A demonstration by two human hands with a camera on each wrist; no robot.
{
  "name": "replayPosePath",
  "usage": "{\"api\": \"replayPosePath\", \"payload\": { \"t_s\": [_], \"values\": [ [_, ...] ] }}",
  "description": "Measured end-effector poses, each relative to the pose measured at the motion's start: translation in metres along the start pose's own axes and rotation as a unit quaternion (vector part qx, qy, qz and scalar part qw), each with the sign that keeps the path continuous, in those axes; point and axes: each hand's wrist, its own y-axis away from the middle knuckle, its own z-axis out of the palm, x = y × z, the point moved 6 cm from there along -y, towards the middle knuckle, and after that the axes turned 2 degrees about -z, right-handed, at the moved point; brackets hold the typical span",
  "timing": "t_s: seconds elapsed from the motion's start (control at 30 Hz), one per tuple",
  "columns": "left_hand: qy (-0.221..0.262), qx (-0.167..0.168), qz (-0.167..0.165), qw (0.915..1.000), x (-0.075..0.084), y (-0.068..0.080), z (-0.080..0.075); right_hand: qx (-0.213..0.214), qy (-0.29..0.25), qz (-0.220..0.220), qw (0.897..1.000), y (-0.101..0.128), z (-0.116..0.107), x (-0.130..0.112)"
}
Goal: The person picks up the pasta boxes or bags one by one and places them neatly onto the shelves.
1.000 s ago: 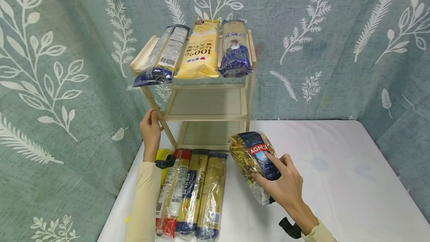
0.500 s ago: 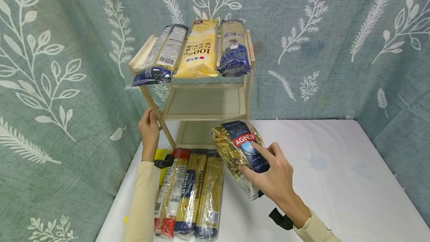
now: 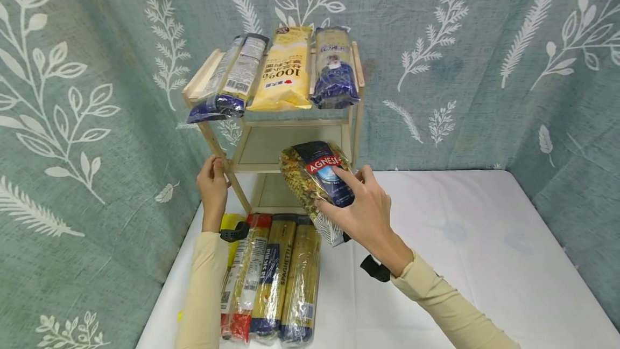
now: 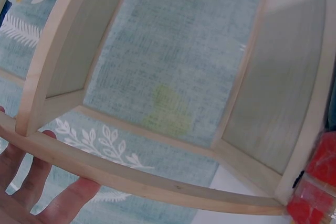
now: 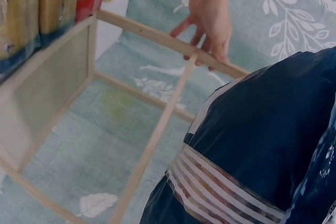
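Note:
My right hand (image 3: 368, 211) grips a clear bag of coloured spiral pasta (image 3: 297, 179) with a dark blue AGNESI label. The bag is tilted and raised in front of the middle shelf (image 3: 290, 144) of a wooden rack. In the right wrist view the dark blue back of the pasta bag (image 5: 262, 135) fills the lower right. On the rack's left side, my left hand (image 3: 213, 187) holds the front post (image 3: 237, 190) just below the middle shelf. Its fingertips (image 4: 84, 184) lie against the wooden post (image 4: 157, 179) in the left wrist view.
On the rack's top lie a yellow noodle packet (image 3: 286, 71), a blue-ended packet (image 3: 334, 71) and clear packets (image 3: 242, 69) at left. Several long spaghetti packets (image 3: 273, 279) lie on the white table (image 3: 460, 263) before the rack. A patterned curtain (image 3: 411, 26) hangs behind.
My right hand has carried the pasta bag up and to the left, from over the table to the front of the middle shelf. The left hand has stayed at the post.

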Motion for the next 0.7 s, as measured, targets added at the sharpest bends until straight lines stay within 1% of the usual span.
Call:
{"api": "replayPosePath", "payload": {
  "t_s": [0.1, 0.23, 0.4, 0.5, 0.6, 0.67, 0.7],
  "values": [
    [0.006, 0.003, -0.001, 1.0000, -0.001, 0.000, -0.001, -0.006, 0.004, -0.004, 1.000, -0.016, 0.009, -0.005],
    [0.006, 0.005, -0.002, 1.0000, -0.002, 0.000, -0.001, -0.016, 0.012, 0.002, 1.000, -0.038, 0.019, -0.009],
    [0.005, 0.005, 0.000, 1.0000, -0.001, -0.001, -0.001, -0.037, 0.029, 0.025, 0.999, -0.065, 0.033, -0.011],
    [0.006, 0.005, 0.002, 1.0000, 0.000, -0.001, -0.001, -0.063, 0.046, 0.052, 0.996, -0.080, 0.043, -0.009],
    [0.008, 0.006, 0.003, 0.9999, 0.000, -0.001, -0.001, -0.081, 0.062, 0.066, 0.993, -0.094, 0.052, -0.005],
    [0.009, 0.006, 0.003, 0.9999, 0.001, 0.000, 0.000, -0.081, 0.068, 0.068, 0.992, -0.102, 0.057, -0.002],
    [0.006, 0.005, 0.003, 1.0000, 0.001, 0.001, 0.000, -0.075, 0.071, 0.066, 0.992, -0.107, 0.058, 0.000]
  ]
}}
